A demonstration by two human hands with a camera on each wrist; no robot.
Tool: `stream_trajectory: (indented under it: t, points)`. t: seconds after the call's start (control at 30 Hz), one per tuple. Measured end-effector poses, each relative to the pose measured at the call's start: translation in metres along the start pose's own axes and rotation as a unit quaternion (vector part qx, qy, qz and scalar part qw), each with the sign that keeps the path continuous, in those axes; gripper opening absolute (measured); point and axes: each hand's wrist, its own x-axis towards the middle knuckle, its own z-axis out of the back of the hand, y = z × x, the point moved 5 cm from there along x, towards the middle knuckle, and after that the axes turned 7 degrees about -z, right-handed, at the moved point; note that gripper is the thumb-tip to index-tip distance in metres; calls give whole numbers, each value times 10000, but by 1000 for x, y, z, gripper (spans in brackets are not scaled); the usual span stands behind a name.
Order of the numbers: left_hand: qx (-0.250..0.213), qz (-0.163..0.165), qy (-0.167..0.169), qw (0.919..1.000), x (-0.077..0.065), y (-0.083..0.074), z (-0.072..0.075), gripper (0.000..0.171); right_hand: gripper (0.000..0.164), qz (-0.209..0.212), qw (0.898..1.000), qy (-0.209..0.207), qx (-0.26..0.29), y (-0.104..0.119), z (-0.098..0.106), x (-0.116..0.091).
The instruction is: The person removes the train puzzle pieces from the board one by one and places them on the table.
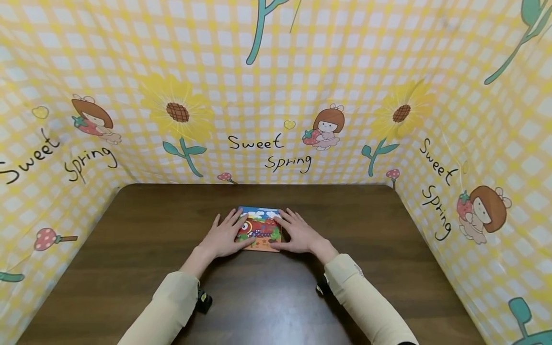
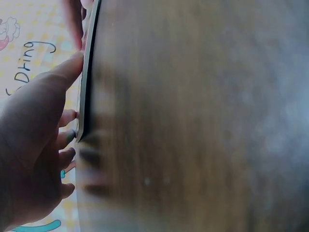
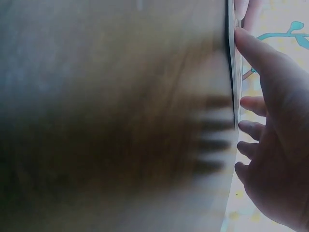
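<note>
Fingers (image 1: 240, 223) of the left hand (image 1: 221, 238) lie spread and nearly straight, the thumb well apart from them, with some tips on the left side of a picture board (image 1: 260, 229) and others reaching past its edge. Likewise the right hand (image 1: 303, 235) has its fingers fanned out and its thumb apart at the board's right side. Neither hand grips anything; both only touch the board, which lies flat between the two sets of fingers on the dark wooden counter (image 1: 129, 268). Blue sky and white clouds are printed near the fingertips, a red shape with a round yellow ring beside the left fingers, and an orange strip with stars between the thumbs. From the wrist views, the board's thin dark edge runs just below the thumb tips. Behind the fingers come pale sleeves (image 1: 366, 297) with black wrist devices (image 1: 203, 301) under the cuffs. Well beyond the fingertips hangs a yellow checked cloth (image 1: 258, 96) printed with sunflowers and "Sweet Spring".
</note>
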Motion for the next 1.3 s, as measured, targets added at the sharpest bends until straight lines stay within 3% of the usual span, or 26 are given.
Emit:
stream_trajectory:
  t: [0.53,0.93,1.3]
  points:
    - [301,271,-31,9992,-8,5,2,95,89,-59,10000,-48,64,5,1,2]
    - [179,0,-132,9998,-10,6,1,94,89,-64,9999,15,133,7,-5,4]
    - [66,-7,83,9999,-7,5,-2,90,89,-80,9999,32,129,5,-6,4]
